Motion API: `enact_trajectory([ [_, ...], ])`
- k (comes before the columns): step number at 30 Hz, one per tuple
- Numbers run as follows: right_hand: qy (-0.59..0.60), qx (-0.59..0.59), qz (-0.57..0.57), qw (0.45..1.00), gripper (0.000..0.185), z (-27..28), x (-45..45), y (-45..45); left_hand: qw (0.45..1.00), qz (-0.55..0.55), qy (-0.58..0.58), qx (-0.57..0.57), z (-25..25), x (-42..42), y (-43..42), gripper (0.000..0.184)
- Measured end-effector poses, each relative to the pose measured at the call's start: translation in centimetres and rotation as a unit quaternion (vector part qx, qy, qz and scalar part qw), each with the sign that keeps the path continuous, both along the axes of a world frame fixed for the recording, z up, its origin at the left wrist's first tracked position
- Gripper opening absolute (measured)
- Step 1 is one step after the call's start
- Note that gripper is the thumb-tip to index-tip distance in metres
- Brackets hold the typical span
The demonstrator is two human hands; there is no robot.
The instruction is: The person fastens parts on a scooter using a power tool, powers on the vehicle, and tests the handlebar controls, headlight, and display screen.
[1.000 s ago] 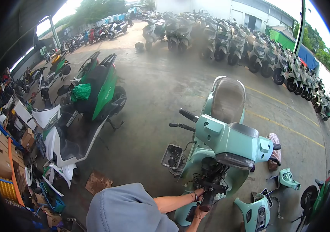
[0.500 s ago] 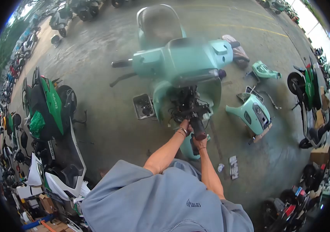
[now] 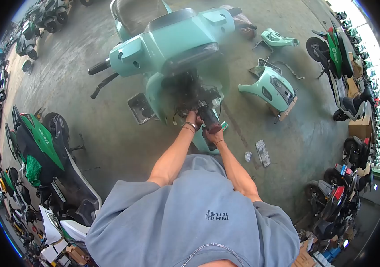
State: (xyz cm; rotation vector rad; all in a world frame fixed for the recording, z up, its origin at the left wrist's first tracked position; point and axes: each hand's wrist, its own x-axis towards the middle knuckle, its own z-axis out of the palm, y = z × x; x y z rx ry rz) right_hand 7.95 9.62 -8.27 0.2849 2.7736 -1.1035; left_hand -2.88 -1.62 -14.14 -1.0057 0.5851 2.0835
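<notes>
Black cylinder with reddish end (image 3: 210, 119) is seen below the mint-green plastic scooter front (image 3: 172, 41). Close beside it, bare left hand (image 3: 192, 119) and right hand (image 3: 213, 137) are placed; exact grasp cannot be told. Steady support should be given.

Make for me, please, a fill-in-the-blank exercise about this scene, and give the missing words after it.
1. The left hand and the right hand are at the ____ end of the mint scooter, opposite its seat end.
2. The loose mint panel lies on the floor to the person's ____ of that scooter.
3. The grey shirt reads "FROM ZERO TO ____".
4. The green side panel bears the word "____".

Missing words: front; right; HERO; Electric.
</notes>
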Motion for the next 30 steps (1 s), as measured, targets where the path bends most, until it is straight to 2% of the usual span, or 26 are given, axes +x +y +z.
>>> enact_trajectory([
  [1, -0.005, 0.024, 0.011, 1.0, 0.046, -0.2, -0.1, 0.1, 1.0, -0.015, 0.008, 0.026, -0.4, -0.1, 0.0, 0.023],
  [5, 0.003, 0.033, 0.012, 0.999, 0.047, 0.0, 0.1, 0.1, 1.0, 0.0, 0.006, 0.013, 0.3, 0.0, 0.3, 0.028],
  [7, 0.011, -0.151, -0.091, 0.984, 0.048, 0.1, 0.2, 0.6, 1.0, 0.002, 0.015, -0.008, -0.3, 0.0, 0.2, 0.023],
  [8, 0.011, -0.15, -0.092, 0.984, 0.048, 0.2, 0.0, 0.9, 1.0, 0.001, 0.015, -0.007, -0.6, 0.0, 0.1, 0.023],
  [10, -0.052, 0.024, 0.042, 0.998, 0.049, -1.1, -0.1, 1.6, 0.999, -0.048, 0.011, 0.001, -0.7, -0.2, -0.2, 0.023],
  [11, -0.019, 0.139, 0.076, 0.987, 0.051, -2.7, -0.1, 1.4, 0.999, -0.048, 0.012, 0.0, -0.5, -0.3, -0.2, 0.023],
  [14, 0.027, 0.14, 0.051, 0.988, 0.053, -2.5, 0.1, 0.7, 0.999, -0.031, -0.006, 0.008, -0.4, -0.1, -0.1, 0.022],
  [15, 0.025, 0.139, 0.051, 0.989, 0.053, -2.4, 0.2, 0.7, 0.999, -0.032, 0.005, 0.039, -2.7, -0.3, -0.1, 0.022],
  [17, -0.011, 0.052, 0.027, 0.998, 0.056, -1.8, 0.1, 1.2, 0.997, -0.032, 0.014, 0.069, -3.0, 0.1, 0.0, 0.022],
  [18, -0.011, 0.051, 0.028, 0.998, 0.056, -1.0, -0.2, 1.2, 1.0, -0.005, 0.014, 0.009, -1.1, 0.2, 0.6, 0.025],
  [19, -0.053, 0.098, 0.062, 0.992, 0.054, 0.1, -0.7, 1.4, 0.998, 0.024, 0.014, -0.05, -0.3, 0.1, 1.1, 0.029],
  [20, -0.093, 0.144, 0.097, 0.98, 0.053, 1.0, -1.1, 1.5, 0.998, 0.026, 0.015, -0.051, 0.5, 0.0, 1.3, 0.029],
  [21, -0.093, 0.143, 0.099, 0.98, 0.053, 0.5, -0.9, 1.6, 0.996, 0.02, 0.014, -0.083, 1.0, -0.1, 1.4, 0.029],
  [23, 0.029, 0.144, 0.101, 0.984, 0.048, -0.7, -0.5, 1.9, 0.993, 0.021, 0.013, -0.117, 2.1, 0.0, 1.9, 0.03],
  [24, 0.033, 0.142, 0.109, 0.983, 0.048, -1.7, -0.5, 2.0, 0.977, 0.015, 0.023, -0.214, 4.2, 0.0, 2.2, 0.033],
  [25, 0.072, 0.074, 0.072, 0.992, 0.047, -2.5, -0.2, 2.1, 0.951, 0.012, 0.032, -0.308, 4.8, 0.3, 2.6, 0.038],
  [26, 0.111, 0.005, 0.041, 0.993, 0.046, -3.2, 0.0, 2.3, 0.95, 0.028, 0.032, -0.31, 5.6, 0.8, 3.1, 0.038],
  [27, -0.026, -0.028, 0.055, 0.998, 0.05, -1.4, -0.4, 2.7, 0.911, 0.039, 0.142, -0.386, 5.5, 1.1, 3.9, 0.042],
  [28, -0.01, 0.028, 0.087, 0.996, 0.045, -3.5, -0.4, 3.0, 0.849, 0.062, 0.247, -0.464, 5.3, 0.6, 4.4, 0.048],
  [29, -0.018, 0.048, 0.111, 0.992, 0.043, -1.0, -0.8, 2.9, 0.828, -0.027, 0.256, -0.499, 4.3, 0.3, 4.5, 0.044],
  [30, 0.102, -0.008, 0.108, 0.989, 0.04, -1.0, -0.8, 3.0, 0.804, 0.013, 0.225, -0.55, 5.2, 0.2, 5.4, 0.032],
])
